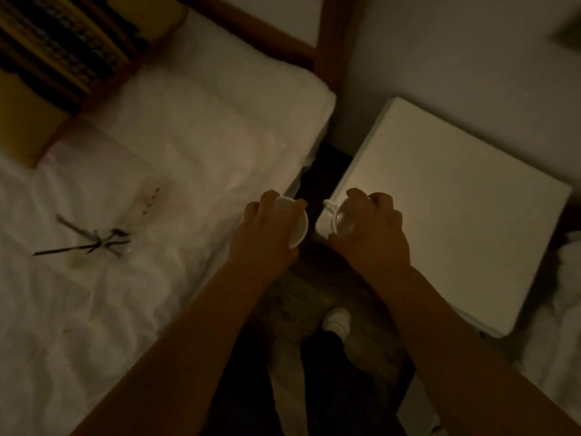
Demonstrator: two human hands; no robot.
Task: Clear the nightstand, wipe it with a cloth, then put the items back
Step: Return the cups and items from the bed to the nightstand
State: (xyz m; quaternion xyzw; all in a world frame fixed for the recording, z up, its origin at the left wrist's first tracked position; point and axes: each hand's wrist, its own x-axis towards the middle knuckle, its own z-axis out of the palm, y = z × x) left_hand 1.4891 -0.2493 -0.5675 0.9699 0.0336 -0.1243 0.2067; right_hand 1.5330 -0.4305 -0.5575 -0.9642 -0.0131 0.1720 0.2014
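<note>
The room is dim. My left hand (270, 228) grips a white saucer (298, 229) from above, tilted, over the bed's right edge. My right hand (374, 228) holds a small white cup (341, 220) by its rim, with the handle pointing left, over the near left corner of the white nightstand (456, 196). Nothing else rests on the nightstand's top. On the bed (195, 146) to the left lies a clear glass vase (125, 240) on its side with dark dried stems (78, 243).
A dark gap separates the bed from the nightstand, with a wooden bedpost (327, 36) at its far end. A patterned yellow and dark cushion (59, 48) lies at the bed's top left. My white shoe (338, 322) stands on the floor below. White fabric (562, 309) bunches at the right.
</note>
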